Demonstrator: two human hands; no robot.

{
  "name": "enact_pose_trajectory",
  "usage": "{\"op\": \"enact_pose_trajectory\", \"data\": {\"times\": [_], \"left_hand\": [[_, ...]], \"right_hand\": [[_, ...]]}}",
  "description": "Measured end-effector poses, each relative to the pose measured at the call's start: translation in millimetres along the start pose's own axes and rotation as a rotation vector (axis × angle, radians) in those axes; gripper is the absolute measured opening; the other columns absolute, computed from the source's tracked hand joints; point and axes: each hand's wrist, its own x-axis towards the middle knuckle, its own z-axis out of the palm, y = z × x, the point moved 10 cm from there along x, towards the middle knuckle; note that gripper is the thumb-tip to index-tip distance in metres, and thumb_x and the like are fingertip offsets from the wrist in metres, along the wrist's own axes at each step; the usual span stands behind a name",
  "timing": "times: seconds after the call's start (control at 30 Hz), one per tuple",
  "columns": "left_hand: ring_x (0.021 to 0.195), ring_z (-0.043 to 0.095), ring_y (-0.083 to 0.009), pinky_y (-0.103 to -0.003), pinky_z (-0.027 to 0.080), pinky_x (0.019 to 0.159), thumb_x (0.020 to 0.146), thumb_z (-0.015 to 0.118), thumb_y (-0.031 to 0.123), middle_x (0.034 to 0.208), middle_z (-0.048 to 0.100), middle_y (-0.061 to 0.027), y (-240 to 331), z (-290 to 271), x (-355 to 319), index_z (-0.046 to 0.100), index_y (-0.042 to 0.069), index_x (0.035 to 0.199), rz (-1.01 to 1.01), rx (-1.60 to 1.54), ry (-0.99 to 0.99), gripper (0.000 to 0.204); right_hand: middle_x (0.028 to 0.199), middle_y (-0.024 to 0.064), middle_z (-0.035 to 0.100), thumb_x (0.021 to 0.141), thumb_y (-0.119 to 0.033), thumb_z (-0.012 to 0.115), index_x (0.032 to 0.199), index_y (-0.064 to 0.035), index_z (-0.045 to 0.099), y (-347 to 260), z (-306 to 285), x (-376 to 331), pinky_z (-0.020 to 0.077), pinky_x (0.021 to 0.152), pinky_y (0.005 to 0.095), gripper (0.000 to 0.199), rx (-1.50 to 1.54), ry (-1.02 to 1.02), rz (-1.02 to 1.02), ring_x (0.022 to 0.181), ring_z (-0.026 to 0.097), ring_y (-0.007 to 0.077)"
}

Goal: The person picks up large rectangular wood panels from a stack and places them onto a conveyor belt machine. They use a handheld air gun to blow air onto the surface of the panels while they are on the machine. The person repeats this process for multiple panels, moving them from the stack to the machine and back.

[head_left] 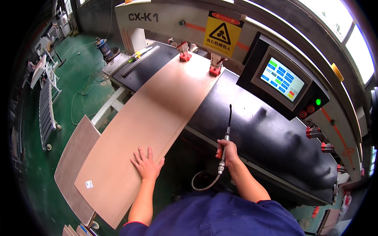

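My left hand (147,163) lies flat, fingers spread, on a long light-brown board (157,114) that reaches from near me onto the black machine bed (260,137). The board's far end sits under two red clamp feet (214,70). My right hand (227,151) is closed around an air blow gun (225,141) with a thin black nozzle pointing up over the bed. A coiled hose (202,183) hangs from the gun's lower end.
A touch screen panel (282,79) with red and green buttons stands to the right above the bed. A yellow warning sign (222,34) hangs on the machine's beam. Another board (75,165) lies left below the first. A metal rack (45,110) stands on the green floor.
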Motion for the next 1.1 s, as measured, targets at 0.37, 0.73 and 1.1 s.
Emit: {"op": "enact_pose_trajectory", "data": {"times": [0.37,0.73,1.1], "left_hand": [[0.143,0.02,-0.0451,-0.062,0.017,0.114,0.086,0.055,0.063,0.156,0.024,-0.0232,-29,12,-3,0.037,0.016,0.149,0.015,-0.248,-0.072,0.081],[0.144,0.023,-0.036,-0.05,0.022,0.116,0.09,0.057,0.052,0.157,0.026,-0.0148,-339,-5,-163,0.039,0.009,0.146,-0.76,-0.134,-0.048,0.073],[0.145,0.024,-0.0295,-0.047,0.017,0.118,0.094,0.052,0.045,0.156,0.03,-0.01,-347,11,-202,0.038,0.009,0.146,-0.825,-0.098,0.197,0.065]], "right_hand": [[0.058,0.0079,0.058,0.085,-0.022,0.064,0.073,-0.0076,0.057,12,-6,-39,0.0567,0.052,0.0312,0.02,-0.121,-0.074,0.058,0.046,0.058,0.019],[0.054,0.0089,0.057,0.083,-0.019,0.069,0.065,-0.0041,0.056,99,61,-118,0.045,0.046,0.0304,0.026,-0.963,-0.649,0.333,0.044,0.056,0.0189],[0.057,0.0039,0.055,0.084,-0.026,0.074,0.068,-0.002,0.059,182,133,-176,0.0382,0.047,0.0283,0.032,-1.437,-1.019,0.385,0.047,0.05,0.0115]]}}
